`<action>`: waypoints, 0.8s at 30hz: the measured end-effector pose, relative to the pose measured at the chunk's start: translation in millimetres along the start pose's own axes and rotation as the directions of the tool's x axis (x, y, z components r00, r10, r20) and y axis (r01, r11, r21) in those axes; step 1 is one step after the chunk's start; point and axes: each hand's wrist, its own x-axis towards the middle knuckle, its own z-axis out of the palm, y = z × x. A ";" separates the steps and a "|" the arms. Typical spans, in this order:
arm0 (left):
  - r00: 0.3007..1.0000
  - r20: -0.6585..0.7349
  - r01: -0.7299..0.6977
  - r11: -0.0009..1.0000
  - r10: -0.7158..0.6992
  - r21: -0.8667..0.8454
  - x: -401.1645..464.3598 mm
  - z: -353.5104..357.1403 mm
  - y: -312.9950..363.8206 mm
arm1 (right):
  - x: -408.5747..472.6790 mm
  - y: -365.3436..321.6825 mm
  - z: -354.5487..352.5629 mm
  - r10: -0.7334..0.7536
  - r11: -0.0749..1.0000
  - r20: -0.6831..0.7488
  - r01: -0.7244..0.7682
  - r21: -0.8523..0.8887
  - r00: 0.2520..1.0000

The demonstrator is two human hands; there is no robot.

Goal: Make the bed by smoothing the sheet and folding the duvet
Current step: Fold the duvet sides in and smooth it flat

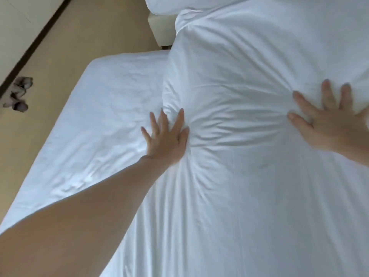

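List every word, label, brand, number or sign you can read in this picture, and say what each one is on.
None: no readable text shows anywhere.
The duvet, the sheet and the pillow are plain white, with no tag or print in view.
The dark bundle on the floor is too blurred to show any marking.

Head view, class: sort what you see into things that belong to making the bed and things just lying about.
Belongs to the job:
duvet, pressed by the left hand and right hand
sheet
pillow

Just lying about:
dark crumpled item on the floor
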 end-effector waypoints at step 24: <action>0.955 -0.224 -0.179 0.979 0.196 0.095 324.4 -34.0 163.6 | 318.1 71.3 -44.7 -0.059 0.989 -0.315 0.098 0.107 0.947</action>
